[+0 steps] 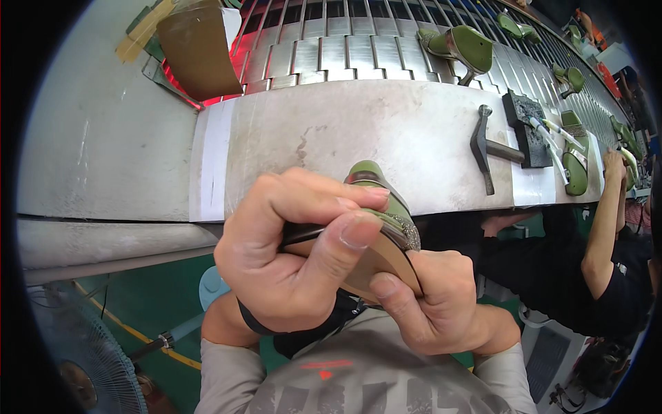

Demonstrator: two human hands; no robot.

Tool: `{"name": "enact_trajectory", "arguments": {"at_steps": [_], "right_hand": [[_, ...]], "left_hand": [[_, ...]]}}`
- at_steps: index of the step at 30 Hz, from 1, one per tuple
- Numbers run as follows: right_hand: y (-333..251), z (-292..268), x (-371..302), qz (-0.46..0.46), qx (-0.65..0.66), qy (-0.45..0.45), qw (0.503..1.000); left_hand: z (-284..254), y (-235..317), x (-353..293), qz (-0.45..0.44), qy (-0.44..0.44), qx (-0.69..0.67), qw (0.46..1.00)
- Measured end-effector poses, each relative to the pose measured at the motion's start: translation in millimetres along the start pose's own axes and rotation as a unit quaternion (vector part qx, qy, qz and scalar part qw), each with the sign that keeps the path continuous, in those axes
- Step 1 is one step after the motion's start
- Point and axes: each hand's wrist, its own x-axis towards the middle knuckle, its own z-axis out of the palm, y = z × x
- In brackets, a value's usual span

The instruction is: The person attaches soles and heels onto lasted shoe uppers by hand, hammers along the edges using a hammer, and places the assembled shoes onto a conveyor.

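Note:
Both my hands grip one green sandal (394, 201), held up before my chest at the bench's front edge. Its tan sole is turned toward me, and a glittery strap shows at the right side. My left hand (293, 252) pinches the strap and sole edge between thumb and fingers. My right hand (438, 297) is closed on the sole's other edge, thumb pressed on the underside. The fingers hide much of the sandal.
A hammer (483, 148) lies on the bench (372, 131) beside a black block (531, 131) with brushes. Beyond, a slatted metal conveyor (345, 55) carries green heeled sandals (472, 50). A co-worker (586, 276) works at right. A fan (89, 359) stands lower left.

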Motion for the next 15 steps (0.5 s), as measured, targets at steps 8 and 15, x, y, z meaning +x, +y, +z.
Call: {"name": "enact_trajectory", "arguments": {"at_steps": [8, 15], "right_hand": [[5.0, 3.2, 10.6, -0.023, 0.055, -0.033, 0.998], [9.6, 4.1, 17.7, -0.035, 0.024, -0.029, 0.999]], "left_hand": [[-10.9, -3.0, 4.1, -0.039, 0.069, 0.027, 0.996], [-23.3, -4.7, 3.3, -0.002, 0.063, 0.187, 0.980]]}}
